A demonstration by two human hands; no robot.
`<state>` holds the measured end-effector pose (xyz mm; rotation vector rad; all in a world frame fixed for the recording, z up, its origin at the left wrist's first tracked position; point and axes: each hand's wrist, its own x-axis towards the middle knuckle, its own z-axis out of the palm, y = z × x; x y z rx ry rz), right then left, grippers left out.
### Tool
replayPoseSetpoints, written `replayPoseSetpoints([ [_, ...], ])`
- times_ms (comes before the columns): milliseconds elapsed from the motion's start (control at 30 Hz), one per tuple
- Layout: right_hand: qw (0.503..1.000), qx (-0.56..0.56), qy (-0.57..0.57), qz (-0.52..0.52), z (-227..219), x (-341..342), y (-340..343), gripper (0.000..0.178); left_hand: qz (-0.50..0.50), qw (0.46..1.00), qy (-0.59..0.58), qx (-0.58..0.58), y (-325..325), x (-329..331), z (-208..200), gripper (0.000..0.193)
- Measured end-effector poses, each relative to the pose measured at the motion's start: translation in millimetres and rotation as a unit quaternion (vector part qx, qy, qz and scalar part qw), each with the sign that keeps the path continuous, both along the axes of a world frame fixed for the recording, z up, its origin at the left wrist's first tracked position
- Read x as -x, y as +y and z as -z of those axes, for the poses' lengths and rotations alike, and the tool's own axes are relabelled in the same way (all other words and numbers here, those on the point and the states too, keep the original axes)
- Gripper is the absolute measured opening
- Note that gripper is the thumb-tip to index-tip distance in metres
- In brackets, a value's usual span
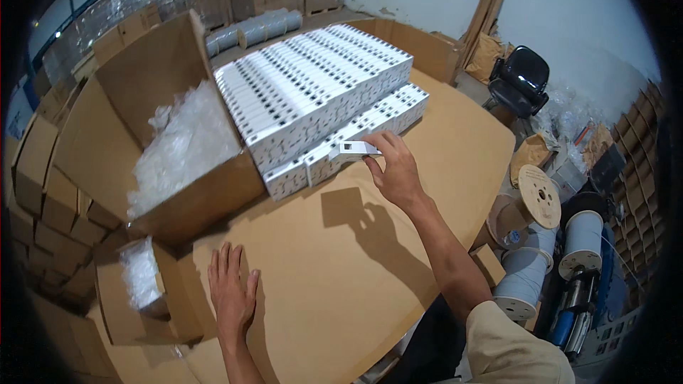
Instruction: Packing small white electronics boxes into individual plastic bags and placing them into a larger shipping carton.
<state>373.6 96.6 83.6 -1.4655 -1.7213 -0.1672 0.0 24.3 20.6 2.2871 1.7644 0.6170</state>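
Observation:
My right hand [398,171] pinches a slim white box [353,149] by its right end. The box bears a small dark square and is held above the table, in front of the stack; its shadow falls on the tabletop. Rows of matching white boxes [313,85] stand packed tightly in two tiers, the lower tier jutting out toward me. My left hand [231,288] lies flat on the brown cardboard-covered table [320,299], fingers stretched out and holding nothing. Beside it stands a small open carton [128,323] with a clear plastic-wrapped item [142,277] inside.
A large open carton [206,192] full of clear plastic film [185,142] borders the stack's left side. Cartons [35,163] pile up at far left. Right of the table are a black chair [523,78], cable spools [583,235] and loose wrapping [569,110].

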Motion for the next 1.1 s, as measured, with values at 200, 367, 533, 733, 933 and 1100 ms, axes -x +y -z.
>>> replayPoseSetpoints([
  [200,0.995,0.073,0.027,-0.066,11.3,77.9,-24.3,0.036,-0.026,0.982,-0.168,0.082,-4.3,19.5,-25.1,0.043],
  [367,0.988,0.086,0.029,-0.127,17.9,141.0,-38.1,0.034,-0.027,0.953,-0.287,0.089,-7.7,23.8,-43.6,0.036],
  [533,0.977,0.098,0.026,-0.189,22.8,193.8,-48.5,0.033,-0.076,0.91,-0.383,0.139,-11.4,35.4,-47.5,0.033],
  [733,0.951,0.178,0.065,-0.246,29.0,229.2,-63.5,0.033,-0.065,0.858,-0.471,0.196,-7.6,55.3,-30.6,0.036],
  [933,0.922,0.138,0.184,-0.313,42.0,232.2,-62.9,0.032,-0.104,0.858,-0.468,0.185,-6.7,58.6,-31.7,0.028],
  [1100,0.808,0.202,0.438,-0.337,74.2,230.9,-42.4,0.019,-0.092,0.836,-0.53,0.114,-3.4,50.6,-19.9,0.046],
])
